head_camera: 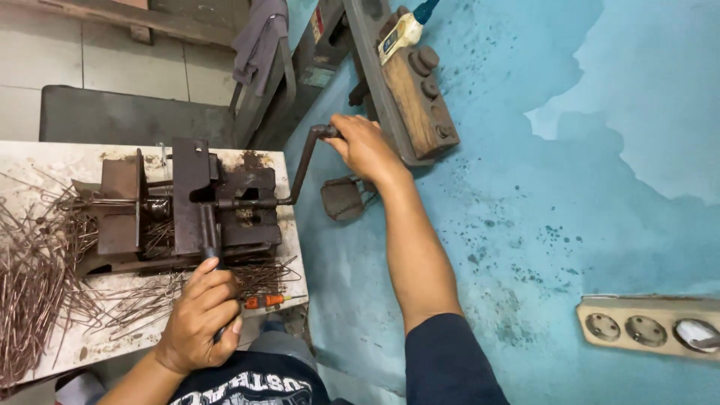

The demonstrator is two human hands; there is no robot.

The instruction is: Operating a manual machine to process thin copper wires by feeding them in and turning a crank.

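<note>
**Both grips clenched on the bending machine's handles**

The left hand grips the front lever; the right hand clasps the crank handle right of the rusty bending machine. Bent wires lie heaped left and front of it on the desk. An orange screwdriver lies just in front.

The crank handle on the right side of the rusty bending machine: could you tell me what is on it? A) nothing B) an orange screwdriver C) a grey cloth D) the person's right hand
D: the right hand is closed around the end of the crank handle, while the left hand grips the front lever.
</note>
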